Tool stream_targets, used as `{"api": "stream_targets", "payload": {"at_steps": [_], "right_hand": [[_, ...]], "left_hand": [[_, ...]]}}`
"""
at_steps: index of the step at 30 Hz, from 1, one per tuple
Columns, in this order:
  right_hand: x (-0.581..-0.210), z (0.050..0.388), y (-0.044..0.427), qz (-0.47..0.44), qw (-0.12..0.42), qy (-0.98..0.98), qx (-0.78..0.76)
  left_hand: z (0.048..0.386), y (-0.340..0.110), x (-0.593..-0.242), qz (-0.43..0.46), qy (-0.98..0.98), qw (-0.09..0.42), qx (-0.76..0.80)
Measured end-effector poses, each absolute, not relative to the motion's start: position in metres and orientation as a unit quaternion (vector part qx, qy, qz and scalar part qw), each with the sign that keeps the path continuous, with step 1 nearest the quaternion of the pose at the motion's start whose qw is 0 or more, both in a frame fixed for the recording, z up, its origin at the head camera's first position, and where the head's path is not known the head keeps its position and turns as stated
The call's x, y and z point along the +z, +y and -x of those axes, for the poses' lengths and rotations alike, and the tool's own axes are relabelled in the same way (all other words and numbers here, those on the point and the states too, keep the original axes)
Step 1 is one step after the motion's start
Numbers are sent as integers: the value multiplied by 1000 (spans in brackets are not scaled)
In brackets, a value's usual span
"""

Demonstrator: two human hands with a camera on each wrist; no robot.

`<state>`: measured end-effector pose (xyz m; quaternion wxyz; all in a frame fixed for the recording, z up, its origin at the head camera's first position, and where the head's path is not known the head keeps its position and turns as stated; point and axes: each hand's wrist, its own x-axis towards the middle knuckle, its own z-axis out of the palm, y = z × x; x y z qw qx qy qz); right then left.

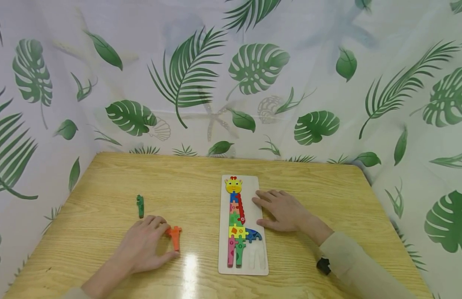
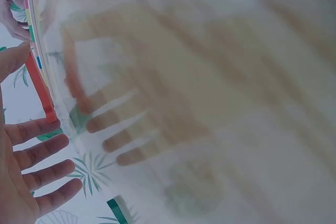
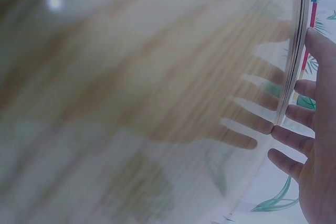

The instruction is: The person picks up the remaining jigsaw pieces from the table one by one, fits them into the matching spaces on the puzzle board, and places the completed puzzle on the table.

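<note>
An orange puzzle piece (image 1: pixel 175 238) is pinched lengthwise between the thumb and index finger of my left hand (image 1: pixel 146 245); the left wrist view shows the orange piece (image 2: pixel 40 87) spanning the two fingers. Beyond that hand a dark green puzzle piece (image 1: pixel 140 206) lies on the table. A pale giraffe puzzle board (image 1: pixel 224 249) holds several coloured pieces, topped by a yellow head (image 1: pixel 234 185). At its lower right is a bare leg-shaped recess. My right hand (image 1: pixel 285 211) rests with spread fingers against the board's right edge.
The wooden table (image 1: pixel 309 178) reflects a bright light in front. A leaf-printed cloth (image 1: pixel 253 104) hangs behind and along the sides. Something small and black (image 1: pixel 323 265) shows beside the right sleeve (image 1: pixel 350 257).
</note>
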<state>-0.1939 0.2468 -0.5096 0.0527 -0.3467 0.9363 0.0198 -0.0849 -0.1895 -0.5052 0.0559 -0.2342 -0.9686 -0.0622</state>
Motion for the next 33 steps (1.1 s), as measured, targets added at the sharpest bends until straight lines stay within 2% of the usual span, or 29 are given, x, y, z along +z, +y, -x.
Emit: {"api": "stream_targets", "payload": {"at_steps": [18,33], "right_hand": [[-507,193,246,349,52,935,9],[-511,194,247,347,51,936,15]], "left_hand": [[91,-160,-502,280,-956,64,-57],[99,-136,-494,291,-953,49,-64]]}}
